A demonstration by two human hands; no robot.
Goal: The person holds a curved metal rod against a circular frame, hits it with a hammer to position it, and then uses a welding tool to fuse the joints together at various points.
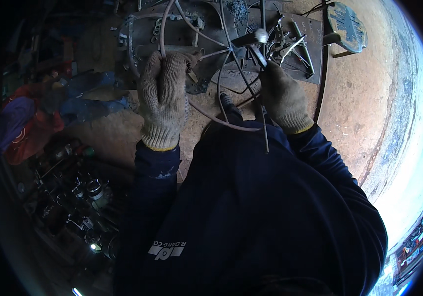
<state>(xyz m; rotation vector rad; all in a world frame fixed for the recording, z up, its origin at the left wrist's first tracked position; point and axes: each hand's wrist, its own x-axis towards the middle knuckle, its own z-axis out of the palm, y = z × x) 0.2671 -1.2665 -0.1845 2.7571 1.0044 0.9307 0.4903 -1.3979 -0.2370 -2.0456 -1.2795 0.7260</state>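
Observation:
My left hand (164, 93), in a knitted work glove with a yellow hem, is closed around the outer curved bar of a metal rod frame (210, 116). Thin bent rods of this frame spread out from a joint in its middle, over the near edge of a dark metal worktable (206, 37). In my right hand (285, 97), gloved the same way, is a hammer (252, 38). Its head is close above the joint where the rods meet, and whether it touches cannot be made out. The fingertips of both hands are partly hidden.
Loose metal tools and rods (288, 44) lie heaped on the table's right side. A worn stool (347, 27) stands beyond its right end. In shadow at left is a person in red and blue clothing (38, 123). Dark machinery (93, 190) stands at lower left.

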